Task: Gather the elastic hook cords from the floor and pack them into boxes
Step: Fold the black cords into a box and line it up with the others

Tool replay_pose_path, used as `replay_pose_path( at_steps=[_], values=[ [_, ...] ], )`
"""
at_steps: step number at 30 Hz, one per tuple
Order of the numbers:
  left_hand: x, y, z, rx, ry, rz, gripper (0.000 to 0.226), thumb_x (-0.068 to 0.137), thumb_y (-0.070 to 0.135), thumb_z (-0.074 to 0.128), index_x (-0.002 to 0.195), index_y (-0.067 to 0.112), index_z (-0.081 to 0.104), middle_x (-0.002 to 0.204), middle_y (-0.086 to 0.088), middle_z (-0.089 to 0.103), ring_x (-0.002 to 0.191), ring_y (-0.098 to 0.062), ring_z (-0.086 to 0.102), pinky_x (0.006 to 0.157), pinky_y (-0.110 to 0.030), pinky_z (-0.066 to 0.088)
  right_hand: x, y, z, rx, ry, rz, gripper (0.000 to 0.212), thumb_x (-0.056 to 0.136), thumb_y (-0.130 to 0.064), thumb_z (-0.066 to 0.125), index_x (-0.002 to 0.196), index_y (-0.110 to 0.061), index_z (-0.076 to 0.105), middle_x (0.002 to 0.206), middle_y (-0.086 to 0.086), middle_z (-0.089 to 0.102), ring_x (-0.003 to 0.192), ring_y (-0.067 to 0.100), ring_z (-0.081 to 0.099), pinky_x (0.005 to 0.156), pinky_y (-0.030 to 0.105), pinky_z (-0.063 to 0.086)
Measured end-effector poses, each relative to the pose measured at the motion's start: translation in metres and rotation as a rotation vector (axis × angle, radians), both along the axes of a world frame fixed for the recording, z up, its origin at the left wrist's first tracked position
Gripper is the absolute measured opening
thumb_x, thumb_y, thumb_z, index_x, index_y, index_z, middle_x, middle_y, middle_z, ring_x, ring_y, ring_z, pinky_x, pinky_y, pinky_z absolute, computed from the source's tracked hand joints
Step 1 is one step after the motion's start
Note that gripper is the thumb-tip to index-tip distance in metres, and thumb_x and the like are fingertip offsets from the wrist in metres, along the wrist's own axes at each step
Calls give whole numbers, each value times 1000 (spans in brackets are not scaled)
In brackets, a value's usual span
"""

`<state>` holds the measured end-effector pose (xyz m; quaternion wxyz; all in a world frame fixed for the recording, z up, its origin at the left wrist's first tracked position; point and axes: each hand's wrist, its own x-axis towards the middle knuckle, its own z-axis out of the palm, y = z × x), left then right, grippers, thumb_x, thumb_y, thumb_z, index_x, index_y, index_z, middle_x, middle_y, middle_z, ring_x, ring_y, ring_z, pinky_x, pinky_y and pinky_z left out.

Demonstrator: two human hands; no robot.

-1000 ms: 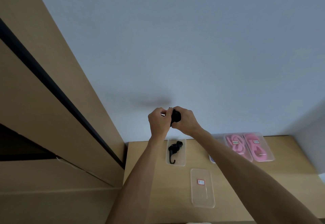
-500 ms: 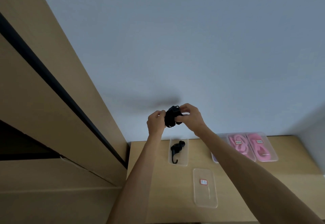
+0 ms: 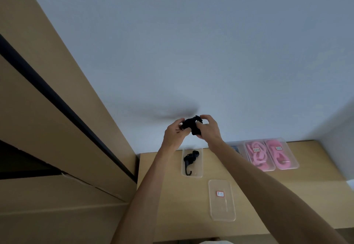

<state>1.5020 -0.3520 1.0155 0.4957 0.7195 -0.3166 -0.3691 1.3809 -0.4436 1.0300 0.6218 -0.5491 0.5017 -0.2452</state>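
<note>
We hold a bundled black elastic hook cord (image 3: 192,128) above the wooden table (image 3: 164,196), our left hand (image 3: 175,133) and right hand (image 3: 207,129) both curled around it, fingertips pinching its ends. Below sits an open clear box (image 3: 199,162) holding 1 black cord (image 3: 190,159), a clear lid (image 3: 222,199) nearby, and 2 closed boxes of pink cords (image 3: 271,153) to the right.

- Two bare forearms rise from the bottom edge of the frame toward its centre; no sleeve shows on either.
- The left hand (image 3: 175,133) wears no glove, ring or watch.
- The right hand (image 3: 209,129) is likewise bare, its wrist uncovered.
- A small dark mark sits on the left hand near the thumb.
</note>
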Motion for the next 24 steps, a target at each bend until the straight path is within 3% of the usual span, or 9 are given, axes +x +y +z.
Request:
replay_pose_path(
  at_steps=[2, 6, 12, 16, 18, 20, 21, 24],
  values=[
    [-4, 1, 0, -3, -49, 67, 24, 83, 28, 70, 106, 34, 67, 92, 5, 73, 81, -16, 68, 75, -23, 51, 0, 3, -1, -16, 10, 42, 36, 91, -18, 59, 126, -20, 58, 107, 10, 70, 93, 26, 72, 92, 42, 58],
    [-7, 7, -5, -20, -51, 62, 21, 82, 25, 71, 99, 36, 67, 93, 7, 70, 80, -7, 69, 73, -22, 51, -8, 11, -8, -133, 55, 137, 51, 82, -14, 67, 131, -25, 61, 124, -4, 65, 115, 18, 62, 104, 39, 48],
    [-19, 19, -33, 24, -128, 82, 31, 85, 23, 69, 115, 30, 68, 102, 8, 69, 86, -10, 69, 78, -23, 54, -18, 21, -27, -210, 116, 189, 31, 82, -18, 70, 111, -28, 67, 107, -7, 71, 92, 10, 70, 73, 13, 49],
    [-31, 23, -53, 75, -167, 57, 22, 82, 25, 72, 102, 32, 69, 86, 17, 69, 70, 0, 67, 62, -11, 46, -28, 24, -47, -203, 230, 236, 35, 75, -29, 79, 106, -19, 67, 100, -3, 67, 86, 17, 68, 71, 27, 53],
    [-35, 26, -68, 79, -201, 28, 22, 83, 20, 70, 95, 37, 68, 74, 23, 66, 63, 3, 62, 59, -9, 42, -31, 26, -62, -232, 275, 262, 33, 74, -26, 81, 98, -8, 69, 92, 8, 67, 82, 27, 65, 70, 39, 54],
    [-37, 28, -85, 113, -204, 2, 26, 85, 19, 68, 96, 43, 70, 78, 26, 68, 70, 4, 65, 61, -12, 46, -33, 28, -80, -227, 285, 282, 25, 73, -17, 81, 90, -5, 70, 84, 15, 69, 80, 35, 64, 72, 48, 52],
    [-37, 29, -94, 146, -197, -3, 28, 87, 19, 66, 102, 43, 71, 82, 25, 69, 77, 3, 68, 66, -16, 52, -33, 29, -89, -210, 291, 275, 24, 72, -15, 80, 92, -6, 70, 85, 13, 70, 81, 32, 65, 72, 46, 53],
    [-39, 33, -130, 214, -195, -3, 29, 92, 17, 62, 113, 35, 71, 83, 22, 67, 83, -5, 69, 70, -21, 54, -31, 32, -116, -176, 326, 263, 37, 74, -14, 79, 109, -12, 69, 98, 4, 71, 90, 20, 65, 72, 24, 52]
  ],
)
